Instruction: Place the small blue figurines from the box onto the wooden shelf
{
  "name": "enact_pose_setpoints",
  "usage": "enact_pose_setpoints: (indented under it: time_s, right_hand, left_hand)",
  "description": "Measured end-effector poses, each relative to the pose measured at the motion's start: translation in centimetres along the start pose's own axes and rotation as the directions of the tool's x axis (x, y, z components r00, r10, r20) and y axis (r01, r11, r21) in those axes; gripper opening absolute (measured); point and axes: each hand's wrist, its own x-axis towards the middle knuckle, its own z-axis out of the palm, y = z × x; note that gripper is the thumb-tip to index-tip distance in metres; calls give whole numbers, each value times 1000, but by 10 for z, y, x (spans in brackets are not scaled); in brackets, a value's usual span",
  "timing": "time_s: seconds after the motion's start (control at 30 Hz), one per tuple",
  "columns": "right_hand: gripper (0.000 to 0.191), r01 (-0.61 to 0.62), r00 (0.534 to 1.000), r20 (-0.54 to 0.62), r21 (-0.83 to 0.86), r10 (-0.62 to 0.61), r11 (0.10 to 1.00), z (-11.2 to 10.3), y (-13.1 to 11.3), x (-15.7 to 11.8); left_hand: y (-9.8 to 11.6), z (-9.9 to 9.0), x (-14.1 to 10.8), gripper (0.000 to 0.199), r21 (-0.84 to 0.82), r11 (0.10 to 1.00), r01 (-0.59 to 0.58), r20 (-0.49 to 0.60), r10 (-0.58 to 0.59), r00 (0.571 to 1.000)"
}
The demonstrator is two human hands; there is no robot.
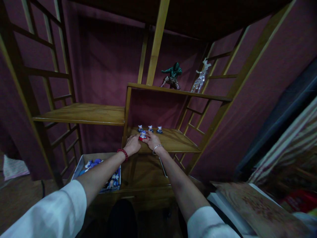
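Observation:
Between my two hands is a small figurine [143, 134] with purple hair and a red base. My left hand [132, 144] grips it from the left, fingers closed at the base. From the other side my right hand [152, 140] has its fingers around it too. Both hands are at the front edge of a low wooden shelf [173, 140]. Just behind them stand three similar small figurines in a row: a left one [140, 128], a middle one [150, 128] and a right one [159, 130].
A box [84, 158] full of small figurines stands below left. Higher up, a shelf board [180, 92] bears a dark green crouching figure [172, 76] and a clear glass-like animal [201, 76]. Another board [84, 113] is at left. Flat boards or cartons [250, 205] lie at lower right.

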Motion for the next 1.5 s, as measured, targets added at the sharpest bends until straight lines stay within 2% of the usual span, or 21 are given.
enact_pose_setpoints:
  time_s: [0.27, 0.53, 0.73, 0.97, 1.5]
  right_hand:
    - [48, -40, 999, -34, -144, 35, 989, -1, -1, 10]
    - [50, -81, 997, -17, -115, 80, 990, 4, -10, 15]
    - [52, -97, 995, -30, -156, 93, 983, 7, -8, 20]
    - [52, -58, 998, 10, -144, 60, 988, 11, 1, 30]
    - [48, 1, 1000, 7, -331, 2, 944, 11, 10, 35]
  left_hand:
    - [-4, 7, 11, 42, -7, 1000, 25, 2, -25, 1000]
    - [-7, 12, 19, 40, -8, 998, 61, -9, -62, 998]
    - [-9, 16, 22, 43, 8, 996, 93, -14, -93, 996]
    - [-8, 16, 24, 47, 40, 990, 136, 2, -136, 991]
    - [-8, 20, 23, 47, 131, 983, 128, 1, -129, 992]
